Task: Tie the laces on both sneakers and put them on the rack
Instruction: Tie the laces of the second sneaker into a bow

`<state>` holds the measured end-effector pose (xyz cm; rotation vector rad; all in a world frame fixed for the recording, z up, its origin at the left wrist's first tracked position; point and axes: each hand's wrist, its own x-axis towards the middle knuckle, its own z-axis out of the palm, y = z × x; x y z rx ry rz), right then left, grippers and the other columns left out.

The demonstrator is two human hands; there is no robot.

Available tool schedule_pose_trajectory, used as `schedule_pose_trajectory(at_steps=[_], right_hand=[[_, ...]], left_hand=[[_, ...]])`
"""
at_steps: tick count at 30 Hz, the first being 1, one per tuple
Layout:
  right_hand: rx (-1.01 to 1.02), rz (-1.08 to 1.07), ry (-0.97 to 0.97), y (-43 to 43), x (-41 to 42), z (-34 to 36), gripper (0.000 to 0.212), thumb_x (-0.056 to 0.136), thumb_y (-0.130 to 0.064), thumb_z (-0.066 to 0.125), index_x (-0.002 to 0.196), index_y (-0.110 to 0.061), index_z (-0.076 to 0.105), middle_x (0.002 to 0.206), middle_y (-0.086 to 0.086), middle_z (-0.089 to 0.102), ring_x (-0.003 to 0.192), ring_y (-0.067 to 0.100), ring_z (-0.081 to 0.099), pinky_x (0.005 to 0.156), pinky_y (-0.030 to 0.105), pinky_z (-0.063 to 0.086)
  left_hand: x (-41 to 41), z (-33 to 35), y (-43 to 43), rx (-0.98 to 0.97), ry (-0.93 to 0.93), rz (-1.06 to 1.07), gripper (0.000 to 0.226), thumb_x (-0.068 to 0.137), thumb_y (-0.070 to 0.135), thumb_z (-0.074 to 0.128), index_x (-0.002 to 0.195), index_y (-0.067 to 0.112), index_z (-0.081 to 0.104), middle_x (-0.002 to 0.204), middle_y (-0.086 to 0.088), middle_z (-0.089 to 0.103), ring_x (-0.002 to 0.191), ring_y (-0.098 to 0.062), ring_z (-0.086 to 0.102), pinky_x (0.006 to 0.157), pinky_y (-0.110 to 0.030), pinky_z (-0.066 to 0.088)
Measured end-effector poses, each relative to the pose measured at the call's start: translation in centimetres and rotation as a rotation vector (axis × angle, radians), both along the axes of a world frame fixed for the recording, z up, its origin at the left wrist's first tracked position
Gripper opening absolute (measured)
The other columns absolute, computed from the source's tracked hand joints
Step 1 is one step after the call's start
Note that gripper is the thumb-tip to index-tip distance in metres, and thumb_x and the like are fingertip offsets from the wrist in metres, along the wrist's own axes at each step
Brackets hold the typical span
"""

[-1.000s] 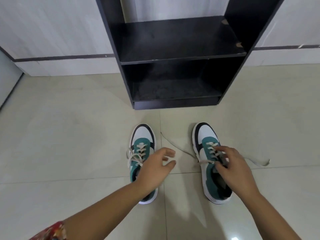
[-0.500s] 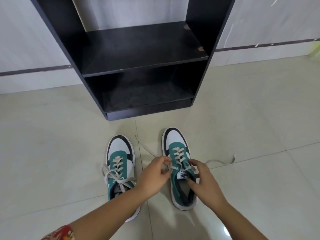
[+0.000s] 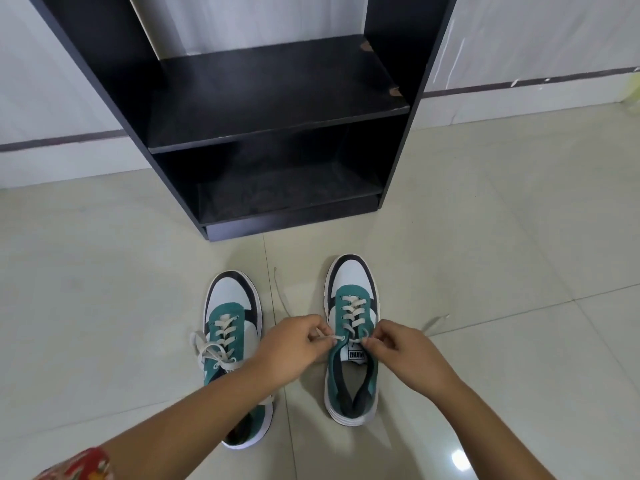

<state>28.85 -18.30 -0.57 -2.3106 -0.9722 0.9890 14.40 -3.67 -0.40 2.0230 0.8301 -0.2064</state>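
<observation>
- Head camera view, looking down at a pale tiled floor [image 3: 485,271] with two sneakers set side by side in the lower middle of the frame, toes pointing up the frame toward a rack.
- Black rack [image 3: 277,91] stands at the top centre against a light wall, with two open shelves, the lower one close to the floor; nothing sits on either shelf.
- Left sneaker [image 3: 230,320], green, white and black, lies left of centre. Its cream laces sit in a loose tangle over the tongue; whether they are knotted cannot be told. The left forearm crosses over its heel.
- Right sneaker [image 3: 351,306], the same colours, lies just right of centre, well apart from the rack. Its laces are untied.
- Left hand [image 3: 294,348] sits between the two sneakers, fingers curled, pinching a lace end of the right sneaker at the shoe's left edge.
- Right hand [image 3: 405,355] sits at the shoe's right edge, fingers curled, pinching the other lace end beside the tongue label.
- One loose lace [image 3: 282,299] trails up the floor between the sneakers; another strand [image 3: 436,322] lies on the floor to the right of the right hand.
- A red patterned sleeve [image 3: 79,465] shows at the lower left corner.
</observation>
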Motion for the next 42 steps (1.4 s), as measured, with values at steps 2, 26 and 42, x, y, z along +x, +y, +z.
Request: schedule_pose_trajectory(at_steps=[2, 26, 42], right_hand=[[0.022, -0.001, 0.057, 0.4, 0.1, 0.0, 0.034, 0.088, -0.038, 0.054, 0.064, -0.016, 0.045, 0.056, -0.004, 0.045, 0.055, 0.011, 0.043, 0.055, 0.030, 0.031], [0.139, -0.532, 0.372, -2.1, 1.1, -2.5, 0.036, 0.084, -0.007, 0.049, 0.050, -0.014, 0.042, 0.054, 0.003, 0.043, 0.062, 0.021, 0.041, 0.054, 0.025, 0.035], [0.214, -0.599, 0.268, -1.1, -3.6, -2.2, 0.022, 0.091, -0.037, 0.052, 0.088, -0.021, 0.066, 0.090, -0.004, 0.070, 0.086, 0.010, 0.063, 0.067, 0.025, 0.044]], left_hand=[[0.4, 0.2, 0.2, 0.103, -0.037, 0.007, 0.013, 0.086, 0.036, 0.059, 0.087, 0.027, 0.070, 0.075, 0.015, 0.059, 0.067, -0.002, 0.052, 0.065, -0.026, 0.043], [-3.0, -2.7, 2.2, 0.140, -0.036, 0.255, 0.019, 0.084, 0.025, 0.065, 0.075, 0.011, 0.074, 0.078, -0.003, 0.069, 0.070, -0.018, 0.062, 0.067, -0.033, 0.048], [0.5, 0.3, -4.5, -0.659, -0.122, 0.748, 0.017, 0.092, 0.023, 0.052, 0.104, 0.013, 0.060, 0.094, 0.002, 0.065, 0.081, -0.007, 0.058, 0.060, -0.022, 0.039]])
